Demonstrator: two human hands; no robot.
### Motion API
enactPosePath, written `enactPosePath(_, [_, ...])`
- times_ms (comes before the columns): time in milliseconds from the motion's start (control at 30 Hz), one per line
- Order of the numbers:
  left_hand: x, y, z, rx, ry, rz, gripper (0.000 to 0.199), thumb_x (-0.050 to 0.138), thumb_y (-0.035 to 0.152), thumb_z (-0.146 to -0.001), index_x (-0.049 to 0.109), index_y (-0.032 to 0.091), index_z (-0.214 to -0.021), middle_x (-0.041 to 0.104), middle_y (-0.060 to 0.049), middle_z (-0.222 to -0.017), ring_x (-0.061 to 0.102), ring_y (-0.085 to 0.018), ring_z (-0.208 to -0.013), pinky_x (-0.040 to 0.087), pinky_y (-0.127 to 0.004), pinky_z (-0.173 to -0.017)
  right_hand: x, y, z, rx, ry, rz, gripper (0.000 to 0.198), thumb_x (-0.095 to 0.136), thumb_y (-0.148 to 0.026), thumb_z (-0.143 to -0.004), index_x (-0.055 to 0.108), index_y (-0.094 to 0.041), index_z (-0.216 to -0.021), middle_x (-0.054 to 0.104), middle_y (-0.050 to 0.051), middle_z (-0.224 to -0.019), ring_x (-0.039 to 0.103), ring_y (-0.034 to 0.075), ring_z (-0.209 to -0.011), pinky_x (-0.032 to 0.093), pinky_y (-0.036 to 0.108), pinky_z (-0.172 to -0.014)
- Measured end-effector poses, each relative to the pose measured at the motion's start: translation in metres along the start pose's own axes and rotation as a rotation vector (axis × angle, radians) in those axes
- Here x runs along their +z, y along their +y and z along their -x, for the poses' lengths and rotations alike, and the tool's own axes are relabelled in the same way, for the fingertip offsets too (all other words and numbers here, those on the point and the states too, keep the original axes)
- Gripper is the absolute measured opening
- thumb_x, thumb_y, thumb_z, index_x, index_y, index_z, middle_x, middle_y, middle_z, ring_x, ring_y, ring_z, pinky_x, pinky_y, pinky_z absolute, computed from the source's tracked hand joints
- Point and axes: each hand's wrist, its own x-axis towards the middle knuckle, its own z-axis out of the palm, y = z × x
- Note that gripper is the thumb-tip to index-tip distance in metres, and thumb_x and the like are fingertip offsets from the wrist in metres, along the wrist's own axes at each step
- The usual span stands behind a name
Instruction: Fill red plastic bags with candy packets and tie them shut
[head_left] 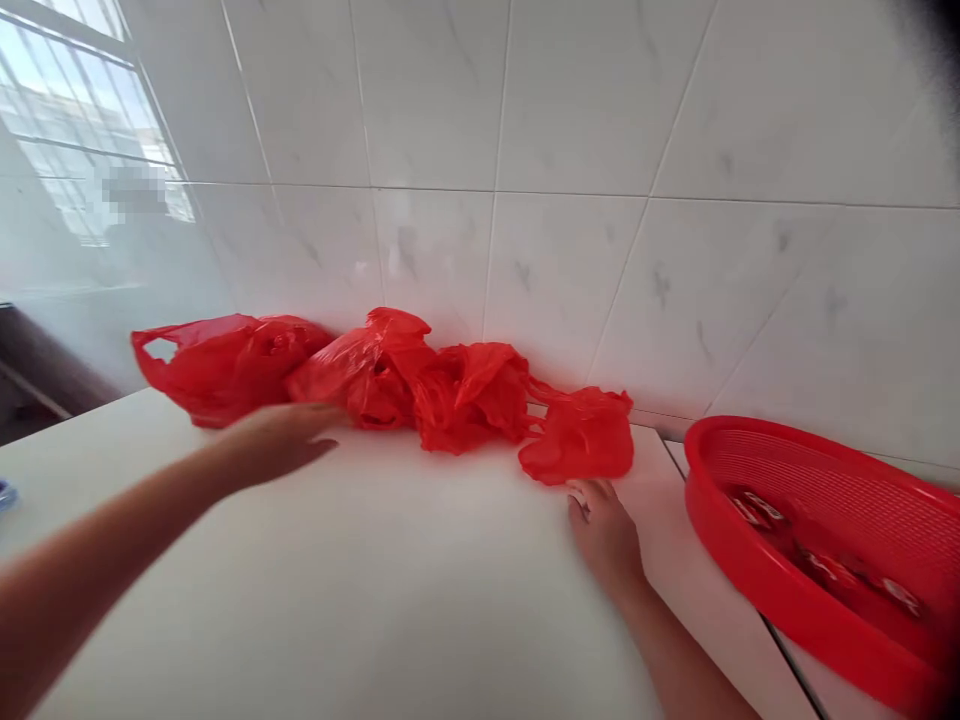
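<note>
Several crumpled red plastic bags lie in a row along the wall. My left hand (289,440) is stretched flat, thumb apart, in front of the large leftmost bag (225,365) and the bunched bag (375,370) beside it; it is slightly blurred and holds nothing. A third crumpled bag (476,395) lies right of these. At the right end is a smaller red bag (589,435). My right hand (609,535) is at its front edge, fingers loosely bent with the thumb apart; whether the fingertips touch the plastic I cannot tell.
A red plastic basket (795,575) with several small wrapped packets (825,568) inside stands at the right. The white table (390,580) meets a tiled wall (570,110) behind the bags. A bluish clear item (6,494) sits at the left edge. A barred window (75,110) is upper left.
</note>
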Motion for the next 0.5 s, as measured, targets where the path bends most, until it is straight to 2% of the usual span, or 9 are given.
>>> enactPosePath(33, [0.021,0.017,-0.003,0.134,-0.15,-0.007,0.034,0.065,0.023,-0.073,0.068,0.024,-0.106,0.07,0.003,-0.107,0.063,-0.019,-0.097,0.043,-0.029,-0.09,0.001,-0.001,-0.002,-0.044,0.045,0.024,0.037,0.039,-0.022,-0.086,0.058,-0.015,-0.118,0.056,0.013,-0.122,0.054,0.025,-0.111,0.046,0.038,-0.089])
enactPosePath(67, [0.043,0.034,-0.005,0.2,-0.22,0.015,0.034,0.059,0.024,-0.079,0.065,0.025,-0.112,0.069,-0.001,-0.113,0.063,-0.021,-0.101,0.044,-0.032,-0.091,0.003,-0.003,-0.004,-0.098,0.075,0.054,0.044,0.041,-0.02,-0.085,0.052,-0.015,-0.128,0.047,0.015,-0.133,0.046,0.026,-0.121,0.042,0.041,-0.095])
enactPosePath(133, [0.087,0.067,-0.006,0.295,-0.258,0.07,0.032,0.055,0.025,-0.083,0.063,0.025,-0.114,0.068,-0.004,-0.114,0.064,-0.021,-0.1,0.046,-0.032,-0.09,0.005,-0.008,-0.008,-0.176,0.064,0.113,0.057,0.047,-0.016,-0.083,0.04,-0.017,-0.139,0.037,0.015,-0.143,0.038,0.029,-0.128,0.039,0.043,-0.098])
enactPosePath(200, [0.13,0.101,-0.005,0.366,-0.235,0.236,0.032,0.053,0.024,-0.083,0.062,0.024,-0.114,0.066,-0.007,-0.117,0.063,-0.021,-0.103,0.048,-0.033,-0.091,0.006,-0.012,-0.01,-0.162,0.018,0.158,0.06,0.052,-0.017,-0.082,0.039,-0.015,-0.14,0.048,0.017,-0.132,0.046,0.031,-0.118,0.042,0.043,-0.091])
enactPosePath(267, [0.166,0.132,-0.002,0.416,-0.154,0.358,0.036,0.054,0.022,-0.083,0.057,0.024,-0.119,0.059,-0.009,-0.126,0.057,-0.022,-0.114,0.047,-0.035,-0.096,0.003,-0.014,-0.007,-0.094,0.001,0.172,0.048,0.054,-0.019,-0.083,0.051,-0.012,-0.13,0.06,0.016,-0.107,0.055,0.03,-0.1,0.045,0.042,-0.083])
enactPosePath(300, [0.179,0.146,0.0,0.435,-0.094,0.395,0.04,0.055,0.02,-0.082,0.053,0.024,-0.123,0.055,-0.01,-0.131,0.054,-0.022,-0.118,0.046,-0.036,-0.098,0.0,-0.014,-0.003,-0.079,0.004,0.173,0.038,0.054,-0.019,-0.084,0.058,-0.013,-0.121,0.061,0.013,-0.096,0.056,0.028,-0.092,0.045,0.04,-0.08])
enactPosePath(367, [0.196,0.167,0.007,0.489,0.017,0.42,0.046,0.056,0.022,-0.083,0.048,0.024,-0.128,0.047,-0.013,-0.138,0.048,-0.025,-0.125,0.045,-0.04,-0.1,-0.009,-0.014,0.012,-0.099,-0.013,0.157,0.022,0.054,-0.02,-0.085,0.064,-0.018,-0.104,0.06,0.007,-0.089,0.056,0.023,-0.085,0.046,0.036,-0.078])
enactPosePath(433, [0.198,0.179,0.016,0.6,0.101,0.402,0.041,0.055,0.022,-0.085,0.049,0.023,-0.125,0.047,-0.014,-0.137,0.046,-0.027,-0.125,0.044,-0.044,-0.1,-0.019,-0.015,0.033,-0.177,-0.089,0.085,0.014,0.059,-0.027,-0.084,0.065,-0.024,-0.097,0.059,0.003,-0.092,0.055,0.02,-0.087,0.045,0.032,-0.079])
enactPosePath(500, [0.189,0.183,0.028,0.759,0.098,0.386,0.028,0.051,0.022,-0.087,0.056,0.022,-0.115,0.057,-0.013,-0.123,0.052,-0.028,-0.115,0.046,-0.045,-0.095,-0.031,-0.02,0.054,-0.276,-0.19,-0.051,0.025,0.059,-0.048,-0.084,0.065,-0.026,-0.096,0.056,0.004,-0.099,0.053,0.022,-0.093,0.044,0.034,-0.083])
